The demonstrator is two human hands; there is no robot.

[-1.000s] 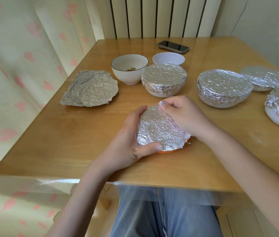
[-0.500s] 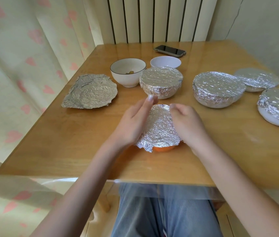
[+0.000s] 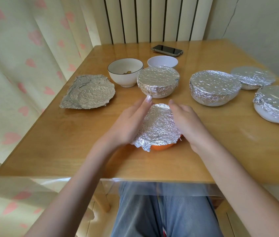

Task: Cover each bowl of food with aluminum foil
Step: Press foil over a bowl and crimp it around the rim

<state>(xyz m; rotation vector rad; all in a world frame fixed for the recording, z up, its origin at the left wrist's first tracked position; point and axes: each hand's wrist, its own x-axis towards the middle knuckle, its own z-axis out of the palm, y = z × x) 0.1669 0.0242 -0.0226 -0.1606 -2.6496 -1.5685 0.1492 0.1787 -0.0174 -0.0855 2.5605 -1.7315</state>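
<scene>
Both forearms are bare from the elbow down, with no sleeves, watch, bracelet or ring to be seen. The left hand (image 3: 129, 124) has longish nails with a pale, glossy look, clearest on the fingertip (image 3: 148, 98) farthest from the body. The right hand (image 3: 187, 122) shows no nails from this angle. Below the near edge of the bench (image 3: 53, 151), the lap is covered by light blue, soft-looking trousers (image 3: 161, 211), seen partly through a clear plastic sheet (image 3: 111, 185) hanging over that edge.
</scene>
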